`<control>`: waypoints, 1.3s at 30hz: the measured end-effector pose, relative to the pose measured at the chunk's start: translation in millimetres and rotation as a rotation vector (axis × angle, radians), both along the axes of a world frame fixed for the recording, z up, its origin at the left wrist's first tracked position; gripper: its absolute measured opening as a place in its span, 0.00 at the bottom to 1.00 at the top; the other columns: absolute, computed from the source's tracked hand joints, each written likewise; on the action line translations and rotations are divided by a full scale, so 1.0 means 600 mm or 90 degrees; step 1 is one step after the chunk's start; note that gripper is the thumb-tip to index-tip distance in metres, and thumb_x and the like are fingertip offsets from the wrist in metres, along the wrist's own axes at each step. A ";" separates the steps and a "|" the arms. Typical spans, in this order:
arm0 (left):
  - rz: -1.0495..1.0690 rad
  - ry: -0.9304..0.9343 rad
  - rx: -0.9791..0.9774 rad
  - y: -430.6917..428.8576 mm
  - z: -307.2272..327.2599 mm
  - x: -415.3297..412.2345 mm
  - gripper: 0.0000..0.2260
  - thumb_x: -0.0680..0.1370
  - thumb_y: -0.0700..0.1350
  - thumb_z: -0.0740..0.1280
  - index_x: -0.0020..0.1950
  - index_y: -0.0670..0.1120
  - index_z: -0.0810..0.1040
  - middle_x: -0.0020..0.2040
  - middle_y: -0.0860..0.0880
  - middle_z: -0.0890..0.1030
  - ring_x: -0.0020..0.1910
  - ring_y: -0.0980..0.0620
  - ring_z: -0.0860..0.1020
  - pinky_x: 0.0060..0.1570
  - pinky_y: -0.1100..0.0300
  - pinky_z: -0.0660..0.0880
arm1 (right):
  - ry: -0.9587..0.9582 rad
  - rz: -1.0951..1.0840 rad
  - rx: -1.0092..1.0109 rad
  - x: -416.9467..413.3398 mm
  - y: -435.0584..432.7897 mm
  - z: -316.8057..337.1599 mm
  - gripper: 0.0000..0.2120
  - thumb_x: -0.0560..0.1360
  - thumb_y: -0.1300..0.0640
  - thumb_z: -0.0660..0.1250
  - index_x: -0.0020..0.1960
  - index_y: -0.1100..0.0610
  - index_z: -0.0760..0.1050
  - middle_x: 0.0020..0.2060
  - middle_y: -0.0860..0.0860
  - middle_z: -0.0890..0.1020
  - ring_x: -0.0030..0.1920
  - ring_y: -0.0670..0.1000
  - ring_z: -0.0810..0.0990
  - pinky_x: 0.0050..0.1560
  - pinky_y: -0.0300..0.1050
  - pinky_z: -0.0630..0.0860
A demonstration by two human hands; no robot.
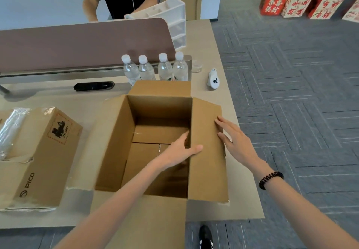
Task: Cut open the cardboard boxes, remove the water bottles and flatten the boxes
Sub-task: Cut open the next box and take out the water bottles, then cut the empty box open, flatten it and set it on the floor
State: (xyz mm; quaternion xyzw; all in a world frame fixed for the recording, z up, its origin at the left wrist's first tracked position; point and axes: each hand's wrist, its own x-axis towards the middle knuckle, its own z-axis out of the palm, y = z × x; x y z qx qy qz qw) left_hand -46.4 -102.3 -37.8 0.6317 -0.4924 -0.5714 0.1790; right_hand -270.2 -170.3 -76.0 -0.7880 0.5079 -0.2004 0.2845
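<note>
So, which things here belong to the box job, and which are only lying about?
Job: open cardboard box, gripped by left hand, right hand on its flap; four water bottles; PICO box.
Lying about: white drawer organiser; red gift boxes.

Open cardboard box (pixel 116 141) — left hand (pixel 180 147) around its right wall, right hand (pixel 237 141) flat against the flap (pixel 206 167)

one wide-angle camera rode on the person's head and looked forward and steeply down at the bench (pixel 87 101). it sat close: the open cardboard box (pixel 116 141) filled the middle, and the wearer's own shoe (pixel 206 235) showed at the bottom edge. the far view reached a brown divider (pixel 77 44) and, to the right, grey carpet (pixel 291 93). straight lines bowed toward the frame's edges.
</note>
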 end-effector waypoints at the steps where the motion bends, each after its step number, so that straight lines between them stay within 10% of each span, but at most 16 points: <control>1: -0.006 -0.002 -0.006 0.001 0.000 -0.005 0.38 0.76 0.62 0.67 0.80 0.52 0.54 0.73 0.53 0.69 0.67 0.52 0.73 0.55 0.53 0.80 | -0.007 0.001 0.006 -0.001 0.001 -0.002 0.20 0.82 0.52 0.60 0.73 0.44 0.66 0.73 0.37 0.65 0.72 0.39 0.62 0.66 0.37 0.61; 5: -0.051 -0.042 -0.042 0.003 0.009 -0.013 0.29 0.82 0.52 0.62 0.79 0.50 0.53 0.74 0.51 0.68 0.64 0.56 0.71 0.52 0.68 0.75 | -0.020 -0.032 0.010 -0.003 0.000 -0.013 0.19 0.83 0.54 0.57 0.73 0.48 0.67 0.72 0.41 0.68 0.71 0.43 0.65 0.67 0.43 0.66; 9: -0.039 -0.074 -0.067 0.007 0.008 -0.021 0.26 0.83 0.48 0.59 0.80 0.52 0.53 0.73 0.50 0.70 0.68 0.50 0.72 0.69 0.51 0.70 | 0.036 -0.060 0.046 -0.008 0.000 -0.061 0.19 0.83 0.55 0.57 0.73 0.51 0.67 0.73 0.45 0.67 0.73 0.47 0.64 0.68 0.46 0.65; 18: -0.010 -0.066 -0.087 0.010 0.004 -0.028 0.24 0.84 0.44 0.55 0.79 0.54 0.54 0.64 0.58 0.71 0.59 0.59 0.73 0.57 0.67 0.71 | 0.311 0.127 0.069 0.005 -0.029 -0.159 0.27 0.80 0.58 0.60 0.77 0.52 0.58 0.78 0.51 0.56 0.77 0.56 0.55 0.73 0.55 0.59; 21: 0.000 -0.071 -0.102 0.012 -0.001 -0.027 0.23 0.84 0.44 0.55 0.78 0.55 0.56 0.62 0.60 0.73 0.55 0.63 0.75 0.50 0.76 0.71 | 0.248 0.052 -0.061 0.014 -0.024 -0.160 0.16 0.74 0.65 0.63 0.61 0.56 0.75 0.58 0.54 0.76 0.58 0.59 0.75 0.54 0.50 0.72; 24: 0.014 -0.068 -0.108 0.013 -0.001 -0.029 0.22 0.84 0.44 0.56 0.78 0.54 0.58 0.63 0.59 0.75 0.57 0.61 0.76 0.54 0.69 0.75 | 0.239 -0.007 -0.084 0.015 -0.012 -0.153 0.11 0.70 0.71 0.63 0.49 0.59 0.74 0.46 0.54 0.75 0.46 0.59 0.74 0.37 0.48 0.66; 27: 0.025 -0.066 -0.097 0.012 0.003 -0.028 0.23 0.84 0.45 0.57 0.78 0.52 0.58 0.66 0.55 0.75 0.61 0.55 0.75 0.62 0.56 0.75 | 0.184 -0.073 0.008 0.013 -0.006 -0.148 0.13 0.70 0.70 0.63 0.52 0.59 0.71 0.48 0.52 0.73 0.48 0.56 0.73 0.38 0.49 0.68; 32: 0.065 -0.094 -0.119 0.014 0.023 -0.021 0.18 0.84 0.44 0.58 0.74 0.52 0.65 0.58 0.60 0.75 0.51 0.63 0.75 0.44 0.74 0.72 | -0.049 -0.190 0.184 0.017 -0.015 -0.119 0.11 0.73 0.62 0.67 0.55 0.58 0.72 0.47 0.50 0.76 0.47 0.51 0.75 0.46 0.48 0.72; 39: 0.163 -0.107 -0.159 0.017 0.100 0.022 0.11 0.84 0.45 0.58 0.66 0.51 0.69 0.55 0.56 0.76 0.54 0.56 0.76 0.44 0.69 0.73 | -0.263 -0.242 0.297 0.051 -0.039 -0.011 0.09 0.76 0.64 0.59 0.50 0.60 0.77 0.42 0.54 0.80 0.37 0.52 0.76 0.37 0.48 0.74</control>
